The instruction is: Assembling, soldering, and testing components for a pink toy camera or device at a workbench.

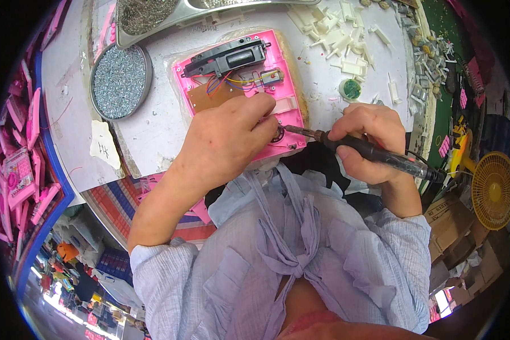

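Observation:
A pink plastic toy case (224, 117) lies opened on a padded board, its inside facing up. It carries a black battery housing (228, 59), a brown circuit board (215, 95), a small motor (271, 77) and several coloured wires. My left hand (232, 130) rests over the lower part of the case, thumb and forefinger pinched together; what lies between them is hidden. In my right hand (374, 139) is a soldering iron (379, 156) with a black handle. Its metal tip reaches the case beside a round black part (278, 134), close to my left fingertips.
To the left stands a round metal dish (122, 82) of small screws, below a metal tray (153, 28) of tiny parts. White plastic pieces (345, 42) lie at the far right, near a small green-filled pot (350, 89). Pink cases (22, 175) pile up at the left; a yellow fan (494, 190) stands right.

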Tool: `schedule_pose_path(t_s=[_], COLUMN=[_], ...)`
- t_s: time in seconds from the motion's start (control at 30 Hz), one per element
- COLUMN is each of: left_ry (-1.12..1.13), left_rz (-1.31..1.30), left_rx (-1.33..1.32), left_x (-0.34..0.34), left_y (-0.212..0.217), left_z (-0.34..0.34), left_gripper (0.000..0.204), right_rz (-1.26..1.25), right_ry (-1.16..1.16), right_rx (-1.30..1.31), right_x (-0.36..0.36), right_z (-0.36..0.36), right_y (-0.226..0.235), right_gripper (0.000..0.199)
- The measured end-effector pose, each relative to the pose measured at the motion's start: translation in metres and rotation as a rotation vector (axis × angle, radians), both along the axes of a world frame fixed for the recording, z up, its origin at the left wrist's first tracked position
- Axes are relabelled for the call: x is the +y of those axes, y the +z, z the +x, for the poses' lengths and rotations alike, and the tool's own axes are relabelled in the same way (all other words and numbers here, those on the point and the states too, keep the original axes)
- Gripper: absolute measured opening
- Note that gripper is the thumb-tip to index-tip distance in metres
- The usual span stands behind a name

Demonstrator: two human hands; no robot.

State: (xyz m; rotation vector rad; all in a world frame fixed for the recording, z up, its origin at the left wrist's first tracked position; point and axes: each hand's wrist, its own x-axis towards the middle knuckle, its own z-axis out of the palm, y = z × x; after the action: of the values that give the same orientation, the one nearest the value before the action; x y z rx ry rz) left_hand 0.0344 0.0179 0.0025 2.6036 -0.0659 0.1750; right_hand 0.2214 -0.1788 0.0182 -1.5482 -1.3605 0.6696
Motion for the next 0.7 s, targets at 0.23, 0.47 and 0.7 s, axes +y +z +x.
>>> schedule_pose_path(t_s=[0.23,0.47,0.7], left_ry=[-0.045,-0.045,-0.130], left_rz=[0.034,0.024,0.100], left_rx=[0.033,0.093,-0.006], left_x=[-0.002,-0.005,0.001], left_y=[0.003,0.006,0.004], left_z=[0.002,0.002,0.003], left_gripper=[0.019,0.020,0.018], right_rz=[-0.194,-0.198,0.057], right_ry=[-0.060,-0.129,-0.683], right_rx=[0.101,0.126,0.226], right_x=[-0.003,-0.002,-0.106], right_z=[-0.001,-0.011,0.027], right_y=[0.007,0.026,0.037], right_gripper=[0.022,0.016,0.034])
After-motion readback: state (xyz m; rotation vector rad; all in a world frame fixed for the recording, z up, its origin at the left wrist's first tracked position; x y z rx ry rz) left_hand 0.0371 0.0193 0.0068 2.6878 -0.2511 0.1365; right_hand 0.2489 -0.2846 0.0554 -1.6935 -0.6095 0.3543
